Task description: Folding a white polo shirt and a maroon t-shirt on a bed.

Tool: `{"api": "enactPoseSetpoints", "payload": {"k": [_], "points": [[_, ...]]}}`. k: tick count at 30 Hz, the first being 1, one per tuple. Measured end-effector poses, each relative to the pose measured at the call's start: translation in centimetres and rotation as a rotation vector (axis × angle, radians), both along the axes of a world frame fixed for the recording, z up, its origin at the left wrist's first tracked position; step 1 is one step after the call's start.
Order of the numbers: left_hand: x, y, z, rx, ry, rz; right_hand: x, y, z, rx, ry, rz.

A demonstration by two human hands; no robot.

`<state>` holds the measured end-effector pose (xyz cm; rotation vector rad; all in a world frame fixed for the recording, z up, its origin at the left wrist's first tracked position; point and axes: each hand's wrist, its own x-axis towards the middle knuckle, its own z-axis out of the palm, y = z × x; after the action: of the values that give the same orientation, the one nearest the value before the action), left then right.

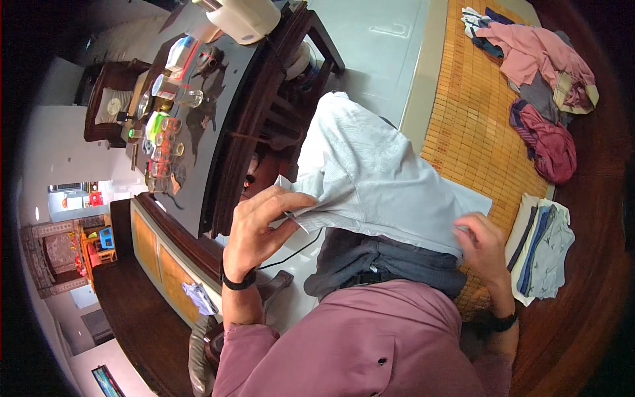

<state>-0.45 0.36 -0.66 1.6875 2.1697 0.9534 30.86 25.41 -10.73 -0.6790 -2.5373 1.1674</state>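
1. My left hand (264, 218) pinches the edge of a pale grey cloth garment (390, 182).
2. My right hand (485, 243) half curls at its right end; I cannot tell if it grips.
3. The garment drapes over my dark grey cloth trousers (380, 259) and the tan bamboo mat's (471, 132) left edge.

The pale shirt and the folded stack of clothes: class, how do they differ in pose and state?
The pale shirt is creased and loosely spread; the folded stack is flat and neat. The shirt is mainly one light colour; the stack shows white, blue and dark layers. The left hand pinches the shirt, not the stack. Both are cloth.
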Motion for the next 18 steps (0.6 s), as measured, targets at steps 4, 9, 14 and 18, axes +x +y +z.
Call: {"api": "enactPoseSetpoints", "payload": {"k": [4,9,14,18], "points": [[0.3,-0.3,0.3,-0.007,-0.019,0.028,-8.9,-2.9,3.3,0.046,0.262,0.223],[0.5,-0.5,0.1,-0.011,-0.004,0.024,-14.5,-5.7,3.0,0.101,0.388,0.266],[0.8,-0.1,-0.1,0.028,0.024,0.051,-14.7,-5.6,2.6,-0.027,0.341,0.25],[0.2,-0.6,-1.2,0.016,0.097,0.01,-14.7,-4.8,3.9,-0.187,0.252,0.212]]}}
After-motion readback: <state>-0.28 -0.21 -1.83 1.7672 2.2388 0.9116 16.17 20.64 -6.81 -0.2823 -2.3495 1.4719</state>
